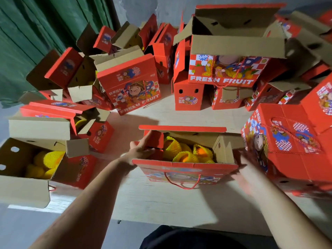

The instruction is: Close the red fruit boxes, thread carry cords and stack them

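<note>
A pale wooden table [161,200] is being crowded with red fruit boxes, backed by a green curtain [27,42] at ten o'clock. At the centre, an open red box [185,169] is being held from both sides; oranges in yellow foam nets [186,151] are being shown inside, and a red carry cord [181,184] is hanging from its near face. Its left side flap [154,139] is being pressed by the left hand [142,150], fingers straight. At four o'clock, the blurred right hand [249,178] is being laid open against the box's right end. A closed, corded box [291,146] is lying at three o'clock, and another open box of netted fruit [21,186] at eight o'clock.
</note>
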### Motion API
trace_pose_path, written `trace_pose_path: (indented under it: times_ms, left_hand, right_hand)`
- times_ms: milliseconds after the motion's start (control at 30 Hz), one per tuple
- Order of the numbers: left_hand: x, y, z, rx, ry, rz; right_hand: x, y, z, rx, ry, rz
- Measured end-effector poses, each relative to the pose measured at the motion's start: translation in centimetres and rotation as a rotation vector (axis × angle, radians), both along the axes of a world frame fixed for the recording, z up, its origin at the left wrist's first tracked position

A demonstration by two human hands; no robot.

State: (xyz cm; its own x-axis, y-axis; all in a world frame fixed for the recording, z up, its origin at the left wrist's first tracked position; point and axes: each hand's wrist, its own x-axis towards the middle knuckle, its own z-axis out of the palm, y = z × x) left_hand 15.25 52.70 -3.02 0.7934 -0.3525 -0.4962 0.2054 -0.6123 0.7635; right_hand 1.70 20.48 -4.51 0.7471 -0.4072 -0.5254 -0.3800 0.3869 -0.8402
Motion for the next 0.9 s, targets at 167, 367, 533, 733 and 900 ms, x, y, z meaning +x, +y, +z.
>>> trace_pose_path:
  times_ms: [167, 367, 533, 733, 900]
  left_hand:
    - [1.5, 0.0, -0.5, 0.265, -0.230, -0.148]
    - [1.7, 0.5, -1.6, 0.110, -0.385, -0.131]
    - [1.4, 0.6, -2.4, 0.211, -0.455, -0.169]
    - [1.4, 1.1, -1.4, -0.280, -0.100, -0.005]
    - [-1.4, 0.9, -2.3, -0.629, 0.052, 0.447]
  right_hand:
    - [0.1, 1.2, 0.7, -0.366, -0.248, -0.012]
    - [-1.8, 0.1, -0.5, -0.823, -0.300, 0.670]
    - [-2.8, -2.2, -0.6, -0.962, -0.311, 0.907]
    - [-2.5, -4.1, -0.3, -1.013, -0.249, 1.142]
    - [-1.2, 1.1, -0.6, -0.700, -0.305, 0.409]
